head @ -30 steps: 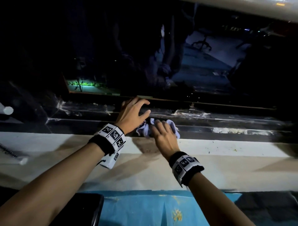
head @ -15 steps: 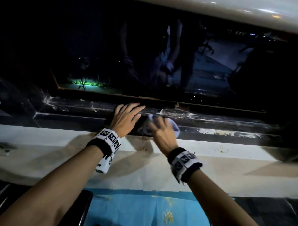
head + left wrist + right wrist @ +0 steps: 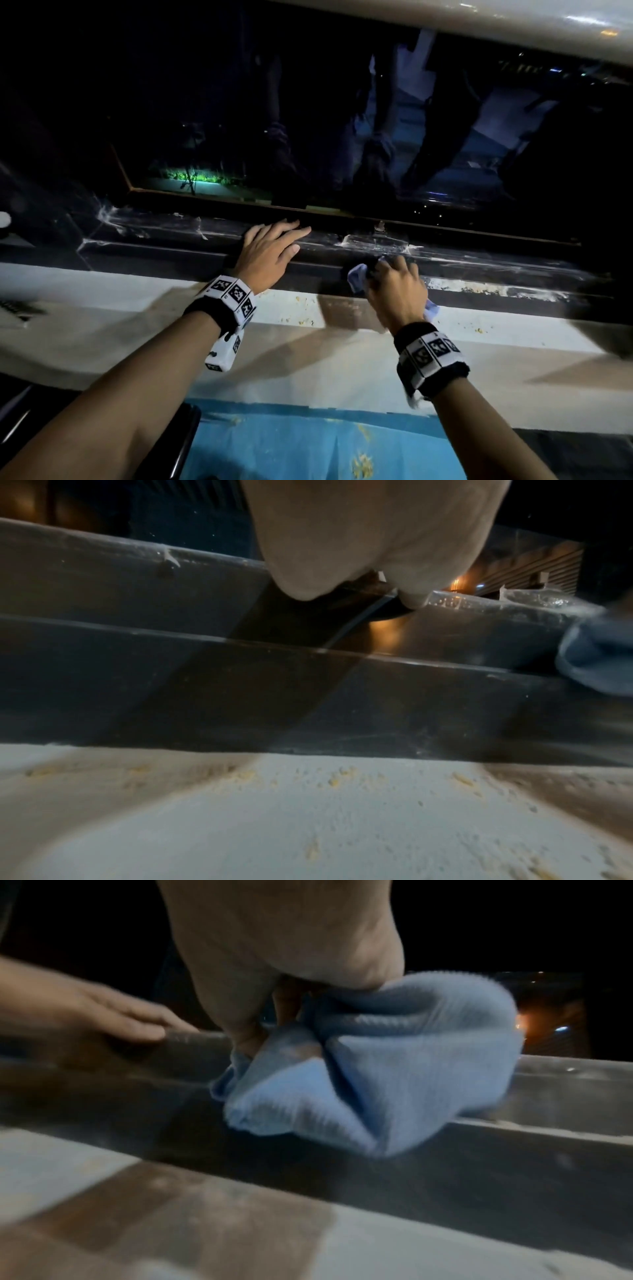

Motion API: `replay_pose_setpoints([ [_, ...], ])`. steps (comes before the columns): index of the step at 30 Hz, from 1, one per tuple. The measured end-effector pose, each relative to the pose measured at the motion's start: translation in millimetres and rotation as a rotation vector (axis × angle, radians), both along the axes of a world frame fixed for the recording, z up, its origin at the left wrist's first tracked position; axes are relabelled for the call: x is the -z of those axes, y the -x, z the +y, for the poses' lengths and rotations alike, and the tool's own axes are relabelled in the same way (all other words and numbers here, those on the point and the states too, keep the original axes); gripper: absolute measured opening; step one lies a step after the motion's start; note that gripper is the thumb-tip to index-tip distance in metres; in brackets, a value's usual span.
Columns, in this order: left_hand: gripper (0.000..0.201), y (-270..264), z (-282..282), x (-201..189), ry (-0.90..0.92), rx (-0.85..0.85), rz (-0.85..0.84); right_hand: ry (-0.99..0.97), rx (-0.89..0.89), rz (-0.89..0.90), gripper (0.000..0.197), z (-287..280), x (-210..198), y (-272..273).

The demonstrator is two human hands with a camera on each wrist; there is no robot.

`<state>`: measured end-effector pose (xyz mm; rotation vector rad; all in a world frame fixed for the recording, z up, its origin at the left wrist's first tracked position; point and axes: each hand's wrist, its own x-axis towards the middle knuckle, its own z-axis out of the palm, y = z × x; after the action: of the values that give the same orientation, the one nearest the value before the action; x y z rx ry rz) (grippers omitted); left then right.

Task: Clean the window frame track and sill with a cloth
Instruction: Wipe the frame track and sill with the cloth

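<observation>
Cloth [image 3: 377,1085]: light blue, ribbed, bunched into folds. Location: on the dark window track [image 3: 479,274], right of centre, draped over the near rail. Seen also in the head view [image 3: 356,275] and at the right edge of the left wrist view [image 3: 603,653].

Right hand [image 3: 397,291]: grip clenched round the cloth, fingers curled into the bunched fabric, knuckles toward the glass; a corner of cloth shows below the wrist side of the hand.

Left hand [image 3: 270,253]: grip released, fingers straight and held together, palm down on the track, fingertips reaching toward the far rail. Apart from the cloth, to its left.

Window track: dark, with several long rails and grooves running left to right; pale streaks and smears along the rails, a whitish patch in the near groove to the right of the cloth.

Sill [image 3: 137,308]: pale, flat, running in front of the track; yellowish crumbs [image 3: 335,780] scattered on it beside the left wrist and further right.

Window glass [image 3: 308,120]: dark, with dim reflections.

Wristbands [image 3: 233,298]: black with white marker blocks, one per wrist.

Blue sheet [image 3: 291,445]: below the sill, speckled yellow.
</observation>
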<state>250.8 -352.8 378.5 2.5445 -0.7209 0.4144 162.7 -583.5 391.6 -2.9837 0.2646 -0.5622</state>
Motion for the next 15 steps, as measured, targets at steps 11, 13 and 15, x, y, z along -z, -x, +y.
replay_pose_setpoints([
  [11,0.049,-4.1,1.3,5.1,0.009,0.017,-0.006,0.082,-0.407,0.002,0.042,46.7,32.4,-13.3],
  [13,0.049,-3.5,2.0,5.3,0.012,0.019,-0.009,0.051,-0.309,-0.013,0.041,24.0,30.5,-3.6],
  [15,0.047,-3.5,1.9,5.4,0.012,0.018,-0.015,0.035,-0.178,0.017,0.038,4.4,32.5,3.1],
])
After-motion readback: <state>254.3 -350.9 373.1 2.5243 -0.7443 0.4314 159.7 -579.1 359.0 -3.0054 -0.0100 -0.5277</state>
